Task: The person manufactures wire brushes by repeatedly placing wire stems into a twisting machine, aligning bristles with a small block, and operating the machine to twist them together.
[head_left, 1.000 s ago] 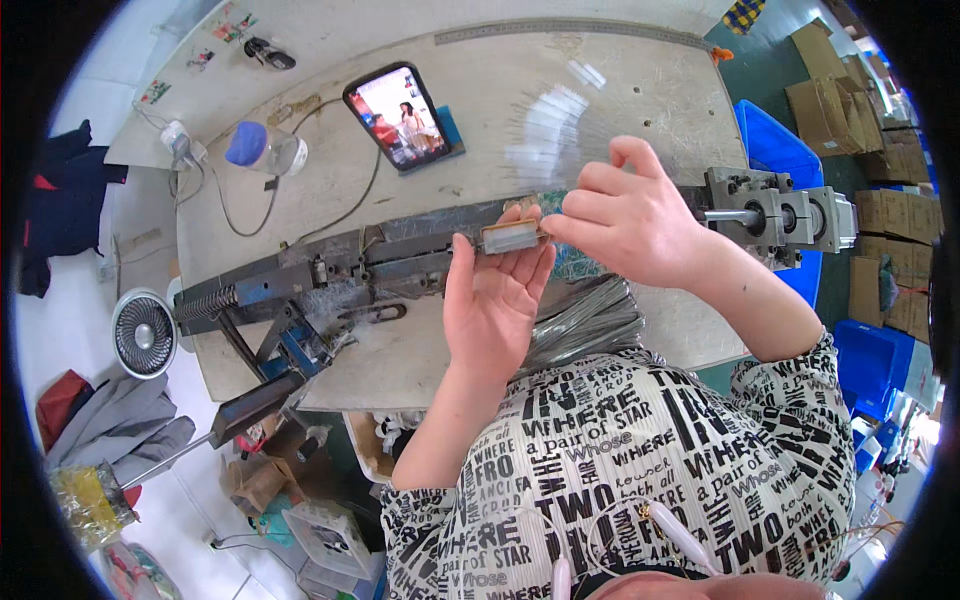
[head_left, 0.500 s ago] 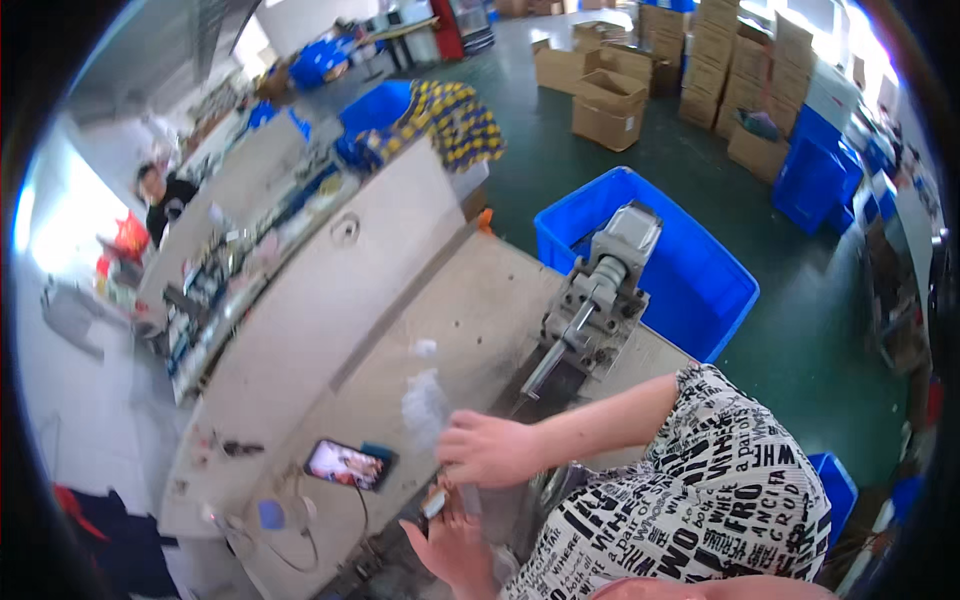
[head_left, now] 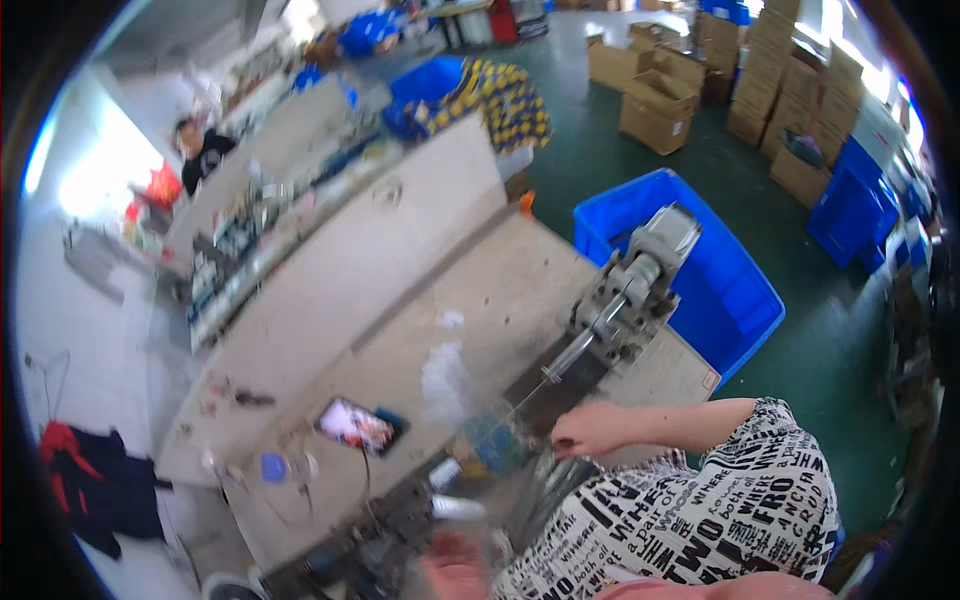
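Observation:
Beside the dark plate of a bench machine point(head_left: 600, 325), my right hand point(head_left: 592, 428) has its fingers curled together. Anything inside them is too small or hidden to make out. My left hand point(head_left: 455, 565), low in the picture, is smeared by motion, so its fingers cannot be read. Just above it lie two whitish, roughly cylindrical pieces, one small piece point(head_left: 445, 474) and one longer piece point(head_left: 458, 508). A blurred blue round thing point(head_left: 495, 440) sits on the bench between these pieces and my right hand. Crumpled white material point(head_left: 445, 382) lies farther up the bench.
A phone with a lit screen point(head_left: 360, 425) lies on the bench point(head_left: 420, 310), near dark machine parts point(head_left: 345, 555). A large blue bin point(head_left: 725, 310) stands past the bench's right end. Cardboard boxes point(head_left: 655, 115) stand on the green floor. Another person point(head_left: 203, 155) is at the far left.
My hands, close together before, are now apart: the right has moved right toward the machine, the left down. The blue round thing has come into sight. The whole view has shifted.

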Tool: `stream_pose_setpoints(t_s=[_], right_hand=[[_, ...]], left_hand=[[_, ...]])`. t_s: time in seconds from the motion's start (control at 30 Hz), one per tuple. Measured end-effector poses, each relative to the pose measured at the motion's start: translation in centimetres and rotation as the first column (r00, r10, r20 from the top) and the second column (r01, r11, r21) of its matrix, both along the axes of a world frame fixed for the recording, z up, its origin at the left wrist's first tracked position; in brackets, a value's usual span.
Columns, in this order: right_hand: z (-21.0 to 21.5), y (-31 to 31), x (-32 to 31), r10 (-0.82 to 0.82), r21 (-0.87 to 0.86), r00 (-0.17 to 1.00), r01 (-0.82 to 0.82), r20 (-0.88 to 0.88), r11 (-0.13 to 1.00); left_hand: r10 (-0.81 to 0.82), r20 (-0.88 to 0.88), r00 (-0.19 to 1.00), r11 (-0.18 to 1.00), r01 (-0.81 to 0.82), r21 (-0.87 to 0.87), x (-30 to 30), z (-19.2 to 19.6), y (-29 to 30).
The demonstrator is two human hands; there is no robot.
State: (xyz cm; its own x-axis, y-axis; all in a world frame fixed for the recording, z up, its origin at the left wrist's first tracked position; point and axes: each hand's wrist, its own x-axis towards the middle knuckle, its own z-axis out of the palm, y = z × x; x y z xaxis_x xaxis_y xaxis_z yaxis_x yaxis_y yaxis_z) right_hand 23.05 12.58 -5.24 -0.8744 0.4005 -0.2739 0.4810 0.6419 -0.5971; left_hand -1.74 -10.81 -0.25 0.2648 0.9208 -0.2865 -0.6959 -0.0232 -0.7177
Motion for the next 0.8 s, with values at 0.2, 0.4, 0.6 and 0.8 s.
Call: stream_pose_setpoints(t_s=[0.2, 0.4, 0.6, 0.8], right_hand=[[0.9, 0.4, 1.1, -0.1, -0.118, 0.994, 0.105, 0.044, 0.987], [0.8, 0.2, 1.3, -0.291, -0.197, 0.95, 0.265, -0.115, 0.944], [-0.3, -0.7, 0.2, -0.538, -0.109, 0.843, 0.535, 0.004, 0.838], [-3.8, -0.9, 0.8, -0.687, -0.4, 0.722, 0.608, -0.081, 0.686]], left_hand=[[-0.394, -0.873, 0.288, 0.21, -0.896, -0.391, -2.9, -5.2, -15.0], [-0.646, -0.706, 0.291, -0.083, -0.946, -0.314, -9.0, -6.5, -22.0], [-0.563, -0.762, 0.318, -0.06, -0.936, -0.346, -5.8, -6.4, -19.1], [-0.395, -0.882, 0.256, 0.471, -0.769, -0.433, -0.5, -5.4, -10.6]])
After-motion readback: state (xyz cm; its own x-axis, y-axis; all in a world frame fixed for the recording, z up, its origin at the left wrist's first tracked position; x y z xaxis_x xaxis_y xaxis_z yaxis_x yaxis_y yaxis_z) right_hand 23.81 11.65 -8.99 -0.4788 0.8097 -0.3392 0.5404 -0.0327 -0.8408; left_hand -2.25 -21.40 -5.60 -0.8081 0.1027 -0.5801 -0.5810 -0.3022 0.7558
